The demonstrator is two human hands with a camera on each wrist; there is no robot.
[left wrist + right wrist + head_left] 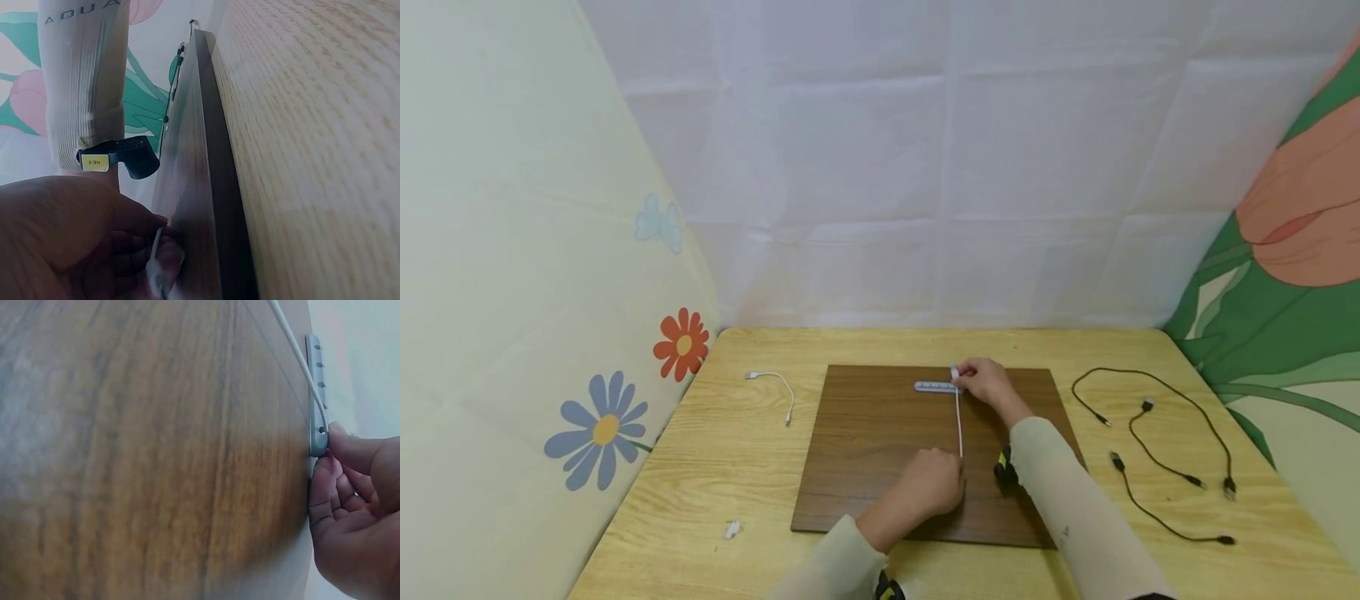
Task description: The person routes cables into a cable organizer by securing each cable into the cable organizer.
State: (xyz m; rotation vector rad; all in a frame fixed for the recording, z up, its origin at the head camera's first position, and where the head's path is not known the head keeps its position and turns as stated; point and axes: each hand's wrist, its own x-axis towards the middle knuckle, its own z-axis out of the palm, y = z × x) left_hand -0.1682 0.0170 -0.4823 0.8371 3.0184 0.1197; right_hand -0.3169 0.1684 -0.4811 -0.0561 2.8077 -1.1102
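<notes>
A white charging cable [959,425] runs straight between my two hands over a dark brown wooden board [850,467]. My right hand [987,382] pinches its upper end, by the white plug [954,372], at the right end of a grey cable holder [931,387]. In the right wrist view, the cable meets the end slot of that slotted holder [317,394], right beside the thumb. Nearer the front of the board, my left hand [931,482] grips the cable's lower part. The left wrist view has the cable's other connector [156,275] sticking out from between the fingers.
To the left of the board lies a short white cable [781,383], with a small white scrap [733,529] nearer the front. On the right are a long black cable [1187,392] and two shorter black cables [1153,446] [1150,508]. A white cloth hangs behind the table.
</notes>
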